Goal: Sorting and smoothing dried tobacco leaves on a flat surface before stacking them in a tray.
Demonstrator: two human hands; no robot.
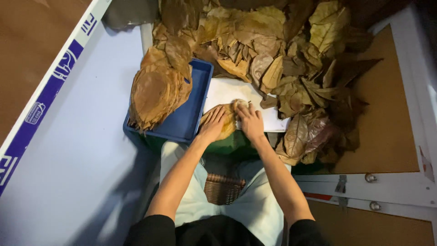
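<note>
From the head camera, the left hand [213,124] lies flat, fingers spread narrow, on a dry brown leaf [223,122] that rests on a white board [227,91] in front of the person. The right hand [249,120] presses down just beside it, fingers together and lightly curled over the leaf's far edge; neither hand grips, both hold the leaf by pressure from above. To the left, touching the board, a blue tray [189,120] carries a neat stack of flattened leaves [154,93], which overhangs the tray's left rim. Behind and to the right sprawls a loose heap of curled leaves [291,54], some spilling onto the board. A small woven basket [223,187] sits between the person's knees. To flatten such a brittle leaf well, it seems wise to keep the palms broad and move from the midrib outward, gently, so the edges do not crack.
</note>
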